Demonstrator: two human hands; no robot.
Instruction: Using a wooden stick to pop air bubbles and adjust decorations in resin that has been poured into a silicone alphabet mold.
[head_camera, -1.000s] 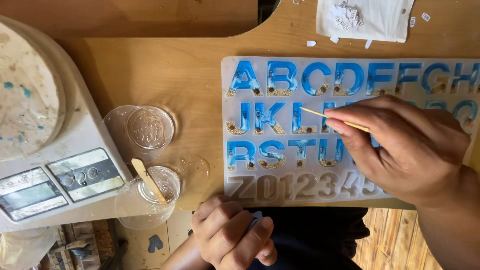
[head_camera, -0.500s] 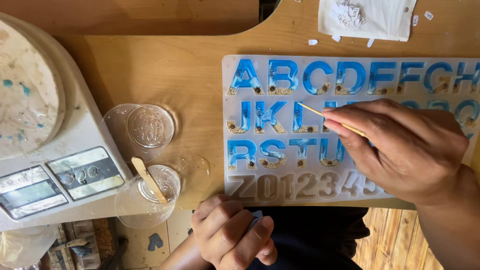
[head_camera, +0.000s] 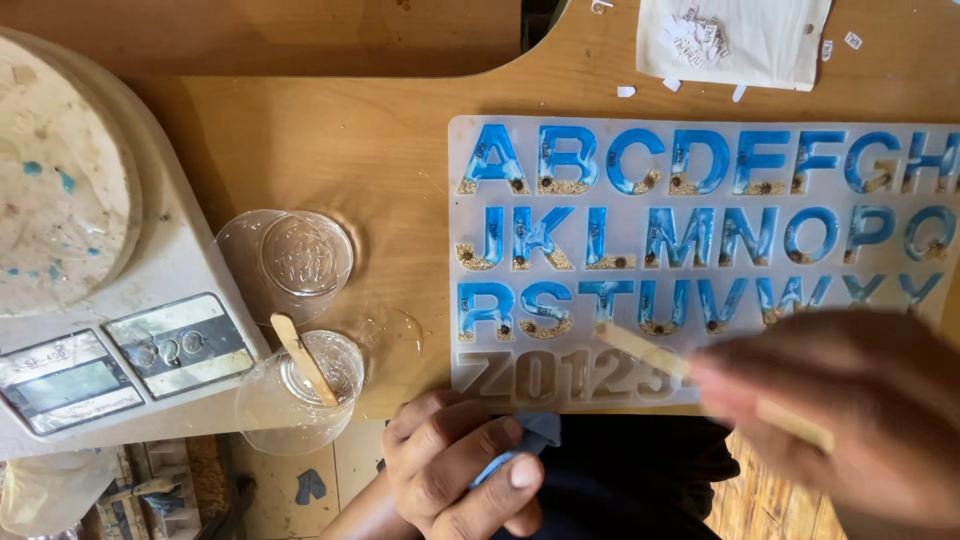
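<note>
**Stick Hand Drops to the Mould's Near Edge**

Where the right hand (head_camera: 840, 420) sat half a second ago over the middle row of letters, it now lies nearer and lower, blurred by motion, over the near right corner of the letter mould (head_camera: 700, 260). Its wooden stick (head_camera: 650, 352) has come down too: the tip that pointed at the middle row now lies over the row of numerals, just beside the bottom row of letters. The fingers are closed around the stick's near end, though the blur hides exactly how they pinch it.

Little has changed with the left hand (head_camera: 465, 470), which stays at the near edge of the table (head_camera: 380, 150), below the mould's left corner. Its fingers are curled shut around a small blue object (head_camera: 535, 435), only partly visible.

On the mould, the letter cavities are filled blue with golden flecks, while the numerals look unfilled. To its left stand two clear plastic cups, the far cup (head_camera: 295, 255) empty-looking and the near cup (head_camera: 305, 385) holding a wooden stirrer (head_camera: 303, 358). A white digital scale (head_camera: 140, 350) sits at the far left edge of the view, just beside the cups.
</note>
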